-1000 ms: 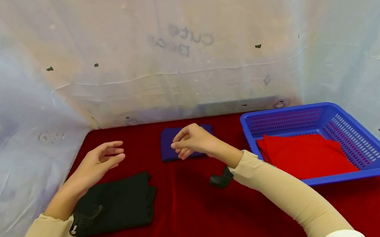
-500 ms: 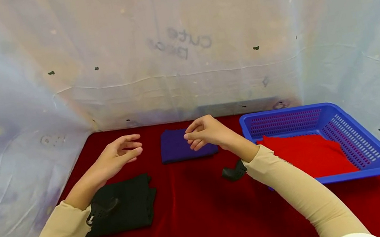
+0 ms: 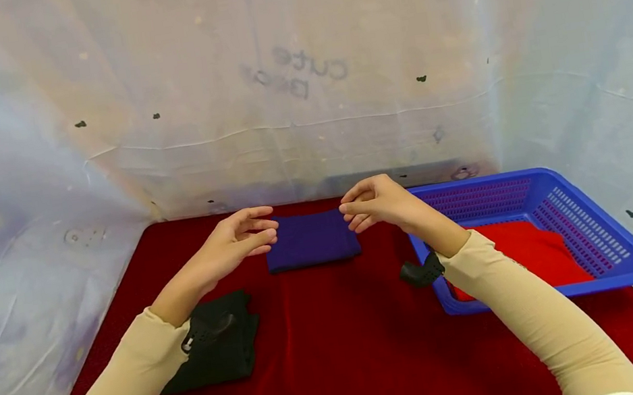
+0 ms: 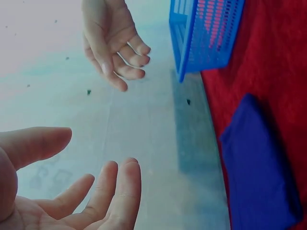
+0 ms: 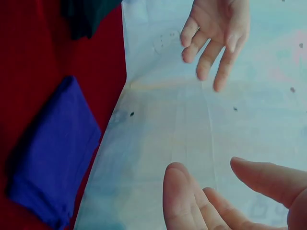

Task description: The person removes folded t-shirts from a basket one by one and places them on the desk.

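Hands (image 3: 237,240) (image 3: 382,205) hover, palms facing, near blue cloth (image 3: 312,240).

Free air above blue cloth (image 3: 312,240)

pale sheeting (image 3: 213,165) behind a red tablecloth (image 3: 351,349)

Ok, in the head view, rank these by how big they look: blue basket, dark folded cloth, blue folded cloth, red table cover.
1. Red table cover
2. Blue basket
Unsure: dark folded cloth and blue folded cloth; the dark one lies nearer the camera, partly hidden by the left sleeve.
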`<state>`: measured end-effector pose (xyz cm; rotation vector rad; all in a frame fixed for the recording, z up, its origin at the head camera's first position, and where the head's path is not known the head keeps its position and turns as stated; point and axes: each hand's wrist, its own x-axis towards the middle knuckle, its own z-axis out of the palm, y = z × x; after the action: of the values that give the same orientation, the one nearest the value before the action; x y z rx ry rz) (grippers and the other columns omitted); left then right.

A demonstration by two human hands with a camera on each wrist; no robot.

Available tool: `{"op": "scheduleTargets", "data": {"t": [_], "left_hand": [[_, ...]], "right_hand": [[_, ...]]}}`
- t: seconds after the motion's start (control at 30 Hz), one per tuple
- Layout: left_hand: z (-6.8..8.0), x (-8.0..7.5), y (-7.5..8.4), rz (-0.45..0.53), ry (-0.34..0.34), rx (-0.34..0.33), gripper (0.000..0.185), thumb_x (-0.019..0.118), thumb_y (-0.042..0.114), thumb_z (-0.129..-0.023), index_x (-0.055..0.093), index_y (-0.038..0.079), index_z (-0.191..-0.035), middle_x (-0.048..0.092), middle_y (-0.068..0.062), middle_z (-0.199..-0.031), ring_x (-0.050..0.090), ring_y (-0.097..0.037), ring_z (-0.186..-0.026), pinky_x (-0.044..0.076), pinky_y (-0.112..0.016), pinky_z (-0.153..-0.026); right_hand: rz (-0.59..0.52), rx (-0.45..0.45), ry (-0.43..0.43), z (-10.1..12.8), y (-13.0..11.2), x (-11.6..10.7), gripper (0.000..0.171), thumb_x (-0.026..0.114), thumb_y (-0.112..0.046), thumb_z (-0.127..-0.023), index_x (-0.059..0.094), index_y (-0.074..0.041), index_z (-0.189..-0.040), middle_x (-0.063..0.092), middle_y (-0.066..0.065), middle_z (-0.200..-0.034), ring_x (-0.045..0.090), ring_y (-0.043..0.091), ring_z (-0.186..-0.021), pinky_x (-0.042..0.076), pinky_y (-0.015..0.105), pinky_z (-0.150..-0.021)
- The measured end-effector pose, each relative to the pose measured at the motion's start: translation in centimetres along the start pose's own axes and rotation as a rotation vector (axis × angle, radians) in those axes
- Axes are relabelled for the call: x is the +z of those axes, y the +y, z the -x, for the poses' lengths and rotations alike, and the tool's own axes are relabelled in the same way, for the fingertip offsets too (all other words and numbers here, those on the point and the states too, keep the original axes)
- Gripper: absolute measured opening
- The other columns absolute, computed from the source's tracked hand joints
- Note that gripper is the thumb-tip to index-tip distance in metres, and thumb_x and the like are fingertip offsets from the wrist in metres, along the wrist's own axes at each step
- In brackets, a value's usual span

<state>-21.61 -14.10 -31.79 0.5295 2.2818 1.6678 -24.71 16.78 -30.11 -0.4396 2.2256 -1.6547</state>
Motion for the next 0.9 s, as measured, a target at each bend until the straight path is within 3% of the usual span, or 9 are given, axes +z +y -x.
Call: {"op": "scheduleTargets", "data": {"t": [0.13,0.37,0.6,0.8,0.9], "left_hand": [[-0.7,1.0,0.7,0.038,-0.022,0.000,0.049,0.055,0.008,-0.103,0.038,0.000,-0.149,0.053,-0.023,-0.138,0.056,-0.041,-0.122,0.052,-0.036,-0.095],[-1.9,2.3,1.4,0.128,-0.058,-0.003,0.052,0.059,0.010,-0.102,0.038,0.001,-0.149,0.051,-0.024,-0.139,0.057,-0.040,-0.121,0.051,-0.039,-0.096],[-3.1,3.8,2.2,0.222,-0.113,-0.007,0.053,0.060,0.011,-0.101,0.039,0.001,-0.149,0.051,-0.023,-0.141,0.057,-0.040,-0.122,0.052,-0.038,-0.096],[-4.3,5.5,2.9,0.288,-0.157,-0.019,0.052,0.059,0.009,-0.102,0.039,0.001,-0.149,0.053,-0.021,-0.140,0.062,-0.033,-0.117,0.052,-0.038,-0.096],[-4.9,6.3,3.2,0.316,-0.174,-0.019,0.051,0.058,0.008,-0.102,0.039,0.000,-0.148,0.053,-0.022,-0.141,0.062,-0.034,-0.117,0.051,-0.038,-0.097]], "right_hand": [[0.012,0.019,0.021,0.6,0.5,-1.2,0.031,0.063,-0.006,-0.099,0.059,0.013,-0.123,0.068,0.027,-0.106,0.070,0.038,-0.091,0.060,0.041,-0.077],[0.015,0.009,0.038,1.4,1.2,-3.4,0.034,0.063,-0.007,-0.098,0.057,0.014,-0.124,0.071,0.018,-0.098,0.069,0.041,-0.093,0.060,0.041,-0.077],[0.022,0.001,0.078,2.7,1.7,-5.7,0.035,0.064,-0.008,-0.098,0.056,0.015,-0.123,0.071,0.017,-0.097,0.070,0.037,-0.090,0.058,0.048,-0.083],[0.031,0.022,0.124,4.1,2.1,-7.7,0.038,0.063,-0.009,-0.099,0.053,0.018,-0.124,0.069,0.025,-0.103,0.072,0.034,-0.088,0.059,0.040,-0.079],[0.043,0.032,0.144,4.7,2.3,-8.6,0.041,0.063,-0.011,-0.099,0.052,0.019,-0.125,0.070,0.021,-0.101,0.072,0.029,-0.086,0.059,0.039,-0.080]]}}
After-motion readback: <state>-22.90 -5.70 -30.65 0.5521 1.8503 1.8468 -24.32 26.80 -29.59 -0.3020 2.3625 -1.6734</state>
